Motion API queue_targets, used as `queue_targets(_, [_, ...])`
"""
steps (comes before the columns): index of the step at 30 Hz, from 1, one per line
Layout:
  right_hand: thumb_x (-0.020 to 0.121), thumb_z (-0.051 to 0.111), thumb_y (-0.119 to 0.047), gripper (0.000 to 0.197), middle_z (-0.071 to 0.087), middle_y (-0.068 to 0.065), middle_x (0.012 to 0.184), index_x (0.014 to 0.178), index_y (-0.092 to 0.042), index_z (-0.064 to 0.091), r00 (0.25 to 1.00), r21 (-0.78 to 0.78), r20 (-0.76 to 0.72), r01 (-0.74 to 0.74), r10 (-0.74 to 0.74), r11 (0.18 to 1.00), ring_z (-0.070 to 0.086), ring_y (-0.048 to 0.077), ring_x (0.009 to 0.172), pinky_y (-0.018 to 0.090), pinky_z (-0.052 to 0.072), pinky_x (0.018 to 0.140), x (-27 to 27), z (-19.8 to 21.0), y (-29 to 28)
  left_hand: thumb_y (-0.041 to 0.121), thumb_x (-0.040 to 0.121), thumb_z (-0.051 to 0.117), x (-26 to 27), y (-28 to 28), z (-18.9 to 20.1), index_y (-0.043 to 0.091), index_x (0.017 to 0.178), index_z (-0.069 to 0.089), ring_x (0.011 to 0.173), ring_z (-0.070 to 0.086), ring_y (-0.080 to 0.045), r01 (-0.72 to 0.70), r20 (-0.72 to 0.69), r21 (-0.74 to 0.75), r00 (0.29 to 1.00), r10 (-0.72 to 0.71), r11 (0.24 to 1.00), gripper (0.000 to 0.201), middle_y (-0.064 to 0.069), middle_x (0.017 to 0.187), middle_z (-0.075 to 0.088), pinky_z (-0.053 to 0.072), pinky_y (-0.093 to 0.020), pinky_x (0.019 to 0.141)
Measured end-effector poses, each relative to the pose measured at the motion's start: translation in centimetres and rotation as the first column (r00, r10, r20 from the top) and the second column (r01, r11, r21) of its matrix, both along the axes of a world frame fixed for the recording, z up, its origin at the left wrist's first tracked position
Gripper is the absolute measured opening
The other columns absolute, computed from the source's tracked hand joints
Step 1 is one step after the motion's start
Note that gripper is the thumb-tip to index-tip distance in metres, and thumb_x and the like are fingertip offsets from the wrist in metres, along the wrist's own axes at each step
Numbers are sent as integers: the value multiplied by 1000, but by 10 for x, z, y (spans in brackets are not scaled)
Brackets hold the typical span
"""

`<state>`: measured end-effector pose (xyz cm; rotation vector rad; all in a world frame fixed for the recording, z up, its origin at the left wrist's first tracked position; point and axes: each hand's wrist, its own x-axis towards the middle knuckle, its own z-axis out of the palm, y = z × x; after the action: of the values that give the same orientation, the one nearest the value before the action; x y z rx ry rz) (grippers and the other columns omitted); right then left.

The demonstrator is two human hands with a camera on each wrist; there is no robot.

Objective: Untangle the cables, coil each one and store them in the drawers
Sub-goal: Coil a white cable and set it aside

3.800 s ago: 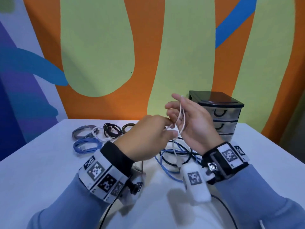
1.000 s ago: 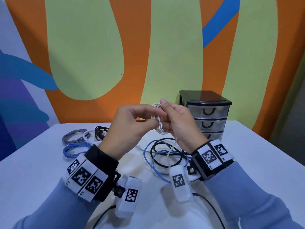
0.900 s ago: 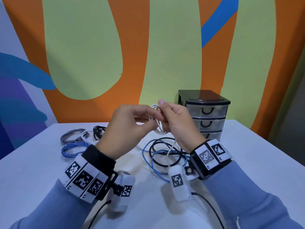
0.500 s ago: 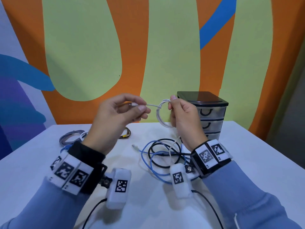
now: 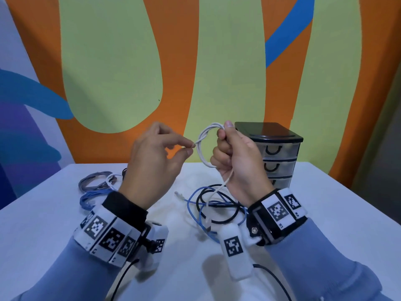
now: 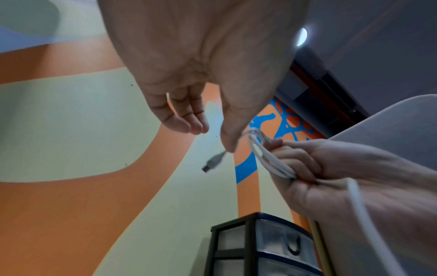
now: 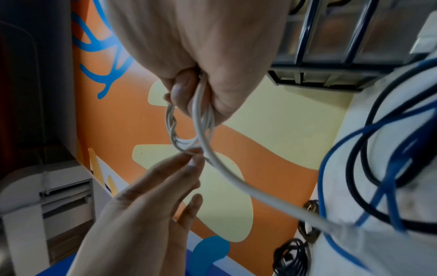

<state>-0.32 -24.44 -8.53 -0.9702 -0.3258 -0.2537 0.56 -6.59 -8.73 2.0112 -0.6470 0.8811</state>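
Observation:
A thin white cable is wound into a small coil that my right hand grips in its fist, raised above the table in front of the drawer unit. My left hand pinches the cable's free end right beside the coil. In the left wrist view the connector sticks out below my thumb. The coil shows in the right wrist view under my fist, with its tail running down to the table. A loose tangle of blue cable and black cable lies below my hands.
Coiled cables lie at the table's far left: a grey one, a blue one and a white one. The three drawers of the unit are closed. A painted wall stands behind the white table.
My left hand has carried the white cable's end rightwards, from stretched out at the left to right beside the coil. The right hand keeps gripping the coil at about the same height.

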Motion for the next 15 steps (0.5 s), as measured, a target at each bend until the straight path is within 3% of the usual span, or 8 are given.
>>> queue_targets(3, [112, 46, -30, 34, 19, -5, 60, 82, -14, 50, 1000, 59, -1, -3, 3, 998, 17, 7, 45, 21, 16, 44, 0, -3, 7, 6, 92, 75, -8, -11, 3, 20, 89, 85, 78, 73, -18, 144, -210, -208, 960, -188, 968, 18, 1, 83, 80, 58, -36, 73])
queue_targets(5, [112, 47, -31, 35, 21, -6, 57, 80, -15, 50, 999, 58, -27, 49, -47, 997, 18, 7, 43, 20, 18, 43, 2, -6, 10, 2, 95, 68, -15, -17, 5, 10, 90, 85, 85, 74, -23, 241, -316, -410, 868, -384, 880, 19, -13, 87, 80, 63, -34, 80])
queue_targets(7, [112, 46, -31, 36, 22, -6, 56, 80, -16, 50, 994, 61, -55, 95, -92, 994, 20, 7, 42, 17, 28, 42, 3, -7, 10, 1, 93, 69, -18, -20, 6, 6, 94, 84, 90, 76, -26, 282, -334, -496, 812, -480, 822, 15, -18, 92, 80, 63, -32, 87])
queue_targets(9, [112, 45, -32, 35, 24, -5, 56, 81, -16, 50, 993, 71, -67, 99, -94, 993, 23, 6, 41, 18, 40, 46, 3, -8, 9, -2, 85, 81, -20, -23, 4, 6, 99, 81, 89, 77, -20, 298, -329, -490, 807, -490, 819, 15, -13, 95, 82, 61, -26, 83])
queue_targets(12, [112, 44, -34, 37, 26, -4, 59, 80, -16, 50, 995, 59, -79, 69, -64, 996, 28, 6, 44, 19, 37, 50, 4, -11, 12, -7, 80, 85, -19, -24, 2, 4, 99, 76, 84, 77, -15, 278, -313, -457, 839, -445, 845, 24, -10, 95, 82, 56, -17, 71])
queue_targets(15, [112, 46, -32, 39, 30, -1, 61, 77, -15, 51, 993, 43, -88, 87, -83, 995, 36, 11, 51, 19, 38, 54, 7, -15, 15, -6, 84, 82, -17, -23, 3, 10, 99, 75, 84, 79, -16, 229, -319, -414, 870, -377, 881, 23, -3, 89, 82, 53, -17, 70])
